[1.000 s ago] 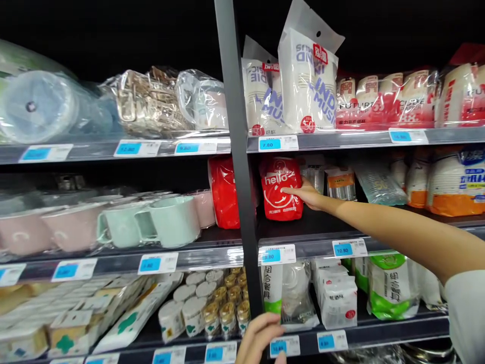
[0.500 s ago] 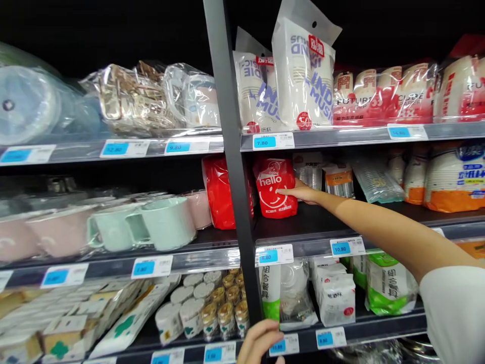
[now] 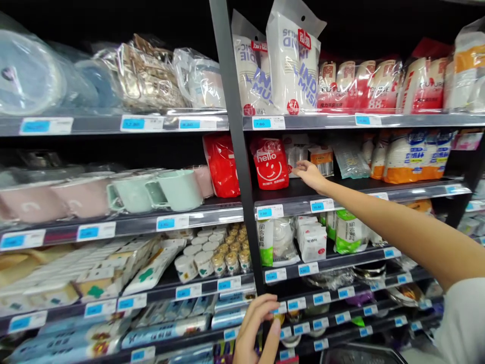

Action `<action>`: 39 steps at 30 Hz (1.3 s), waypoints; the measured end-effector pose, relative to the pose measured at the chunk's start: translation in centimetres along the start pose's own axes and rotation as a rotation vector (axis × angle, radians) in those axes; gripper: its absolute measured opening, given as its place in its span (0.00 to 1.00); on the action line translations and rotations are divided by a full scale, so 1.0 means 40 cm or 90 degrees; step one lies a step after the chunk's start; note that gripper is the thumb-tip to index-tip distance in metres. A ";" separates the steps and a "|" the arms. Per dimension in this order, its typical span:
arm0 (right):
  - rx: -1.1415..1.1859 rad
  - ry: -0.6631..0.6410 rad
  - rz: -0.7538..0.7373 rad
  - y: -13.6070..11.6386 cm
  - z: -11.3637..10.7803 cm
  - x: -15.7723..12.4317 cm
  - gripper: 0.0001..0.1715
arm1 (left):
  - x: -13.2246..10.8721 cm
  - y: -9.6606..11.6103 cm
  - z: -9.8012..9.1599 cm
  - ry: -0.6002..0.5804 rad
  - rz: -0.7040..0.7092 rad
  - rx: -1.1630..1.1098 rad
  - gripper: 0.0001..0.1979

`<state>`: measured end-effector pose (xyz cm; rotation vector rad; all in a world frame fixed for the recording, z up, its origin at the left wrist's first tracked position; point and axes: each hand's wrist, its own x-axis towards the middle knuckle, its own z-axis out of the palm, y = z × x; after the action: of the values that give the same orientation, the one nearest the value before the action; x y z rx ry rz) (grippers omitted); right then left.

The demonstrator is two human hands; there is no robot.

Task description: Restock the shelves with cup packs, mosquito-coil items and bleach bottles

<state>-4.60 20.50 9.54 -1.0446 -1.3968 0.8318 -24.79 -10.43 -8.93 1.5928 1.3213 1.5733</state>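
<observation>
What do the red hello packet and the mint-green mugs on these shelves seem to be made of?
The red hello packet looks like glossy plastic film, with shiny highlights and crinkles. The mint-green mugs look opaque and smooth under clear wrap, probably matte ceramic, though plastic is possible.

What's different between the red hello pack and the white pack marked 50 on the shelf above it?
The red hello pack is glossy red with a white smiley; the white pack is white with lilac lettering. The red hello pack sits on the lower shelf, beside the right hand; the white pack sits on the upper shelf. The white pack stands taller, with a hanging tab. Both stand upright, right of the black post.
</observation>
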 end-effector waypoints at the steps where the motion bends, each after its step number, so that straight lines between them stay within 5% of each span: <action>1: -0.010 0.007 -0.014 -0.006 -0.020 -0.049 0.18 | -0.021 0.007 -0.003 -0.012 -0.026 -0.015 0.17; 9: -0.052 0.038 0.025 -0.011 -0.228 -0.593 0.17 | -0.163 -0.002 0.002 -0.150 -0.182 -0.103 0.19; 15: -0.195 0.181 0.043 0.068 -0.365 -0.992 0.18 | -0.250 -0.123 0.045 -0.220 -0.306 -0.112 0.24; 18: -0.209 0.284 0.125 0.121 -0.399 -1.149 0.20 | -0.299 -0.201 0.079 -0.278 -0.364 -0.088 0.27; 26: -0.160 0.481 0.362 0.282 -0.448 -1.439 0.29 | -0.424 -0.363 0.183 -0.397 -0.530 -0.013 0.29; 33: -0.154 0.418 0.619 0.502 -0.497 -1.648 0.34 | -0.533 -0.472 0.327 -0.456 -0.725 0.060 0.26; 39: -0.150 0.341 0.757 0.662 -0.590 -1.749 0.31 | -0.603 -0.530 0.520 -0.459 -0.874 0.126 0.16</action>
<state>19.20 -37.30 -37.81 -2.1449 -0.3128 1.0808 -6.79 -18.61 -41.68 0.7469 1.5351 0.0287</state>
